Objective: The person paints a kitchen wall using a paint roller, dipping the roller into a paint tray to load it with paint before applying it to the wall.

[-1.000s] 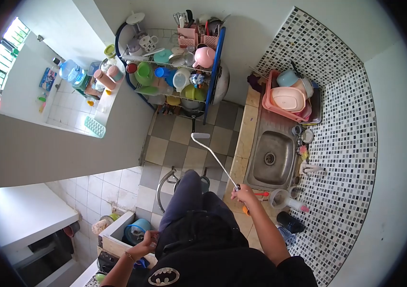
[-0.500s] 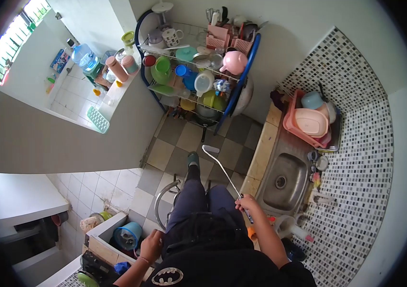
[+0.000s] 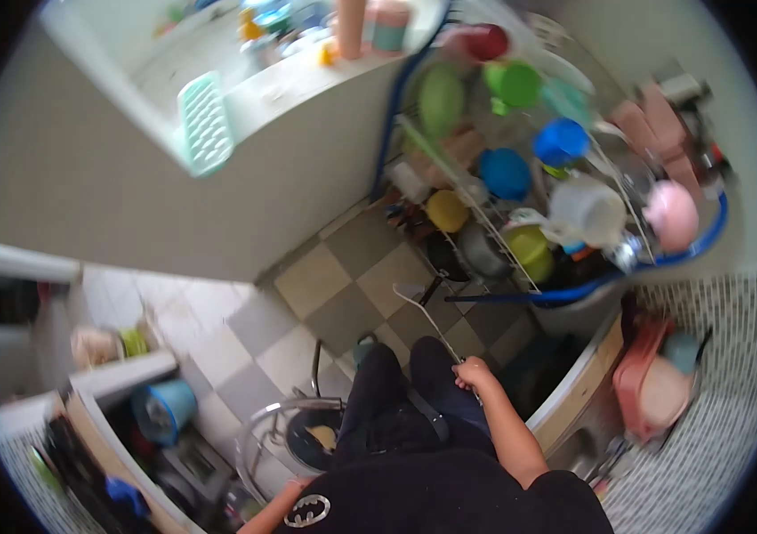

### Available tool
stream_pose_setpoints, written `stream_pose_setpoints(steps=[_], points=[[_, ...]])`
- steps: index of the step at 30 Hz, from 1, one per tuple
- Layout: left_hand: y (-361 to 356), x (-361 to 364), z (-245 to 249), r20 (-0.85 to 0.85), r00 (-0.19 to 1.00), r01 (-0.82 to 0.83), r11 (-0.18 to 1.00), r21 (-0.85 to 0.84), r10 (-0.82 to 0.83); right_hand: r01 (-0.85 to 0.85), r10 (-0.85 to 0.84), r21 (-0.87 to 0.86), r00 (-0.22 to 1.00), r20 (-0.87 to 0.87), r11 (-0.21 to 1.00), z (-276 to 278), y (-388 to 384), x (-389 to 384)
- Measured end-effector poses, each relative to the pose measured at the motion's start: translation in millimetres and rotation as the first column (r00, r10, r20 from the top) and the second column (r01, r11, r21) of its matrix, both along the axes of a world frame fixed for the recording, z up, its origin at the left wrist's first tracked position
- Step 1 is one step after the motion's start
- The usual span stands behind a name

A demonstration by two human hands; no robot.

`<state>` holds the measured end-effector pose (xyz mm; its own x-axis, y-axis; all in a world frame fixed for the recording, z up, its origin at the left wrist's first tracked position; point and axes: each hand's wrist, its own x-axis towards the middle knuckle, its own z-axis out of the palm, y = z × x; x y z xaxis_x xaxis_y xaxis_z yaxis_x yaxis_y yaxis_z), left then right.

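My right hand (image 3: pixel 473 372) is closed around the handle end of a long thin white-handled tool (image 3: pixel 427 319). Its flat pale head rests near the checkered floor (image 3: pixel 325 285) in front of me. Only my left forearm (image 3: pixel 273 514) shows at the bottom edge; the left hand itself is out of the picture. My dark trouser legs (image 3: pixel 396 392) stand between the two arms. The picture is blurred by head motion.
A blue-framed dish rack (image 3: pixel 521 178) full of coloured cups, bowls and jugs stands ahead on the right. A counter edge (image 3: pixel 585 384) with a pink tub (image 3: pixel 654 392) lies at right. A blue bucket (image 3: pixel 165 408) and a chrome-ringed stool (image 3: pixel 294 427) sit at lower left. A grey wall (image 3: pixel 129 205) rises at left.
My view has swung left and down, so the sink has left the picture and the rack has moved right. My left hand has dropped out of sight. My right hand still holds the tool.
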<state>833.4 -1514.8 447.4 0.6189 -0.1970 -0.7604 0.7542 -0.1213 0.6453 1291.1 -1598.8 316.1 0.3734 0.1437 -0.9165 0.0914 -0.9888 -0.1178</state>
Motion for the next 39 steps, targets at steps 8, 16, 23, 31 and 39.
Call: stream_pose_setpoints(steps=[8,16,23,31,39], points=[[-58.3,41.2,35.3,0.117,0.925,-0.343,0.927,-0.151,0.362,-0.254,0.256,0.037,0.955,-0.150,0.967,31.8,132.0,50.0],[-85.3,108.6,123.6,-0.013,0.697,-0.696,0.680,0.230,0.717,-0.513,0.533,0.143,0.820,-0.208,0.846,-11.6,227.1,51.2],[-98.6,107.1,43.3,0.071,0.272,-0.940,0.249,0.235,0.960,-0.740,0.747,0.108,0.649,-0.144,0.664,-8.9,273.8,-35.4],[-24.1,49.7,50.2,-0.069,-0.213,-0.966,-0.200,0.166,0.975,-0.961,0.943,0.038,0.260,-0.207,0.273,-36.7,370.0,-222.0],[-89.6,86.5,1.1,-0.343,-0.801,-0.410,-0.867,-0.284,0.491,-0.977,0.949,0.111,0.146,-0.281,0.183,-5.6,429.7,-405.2]])
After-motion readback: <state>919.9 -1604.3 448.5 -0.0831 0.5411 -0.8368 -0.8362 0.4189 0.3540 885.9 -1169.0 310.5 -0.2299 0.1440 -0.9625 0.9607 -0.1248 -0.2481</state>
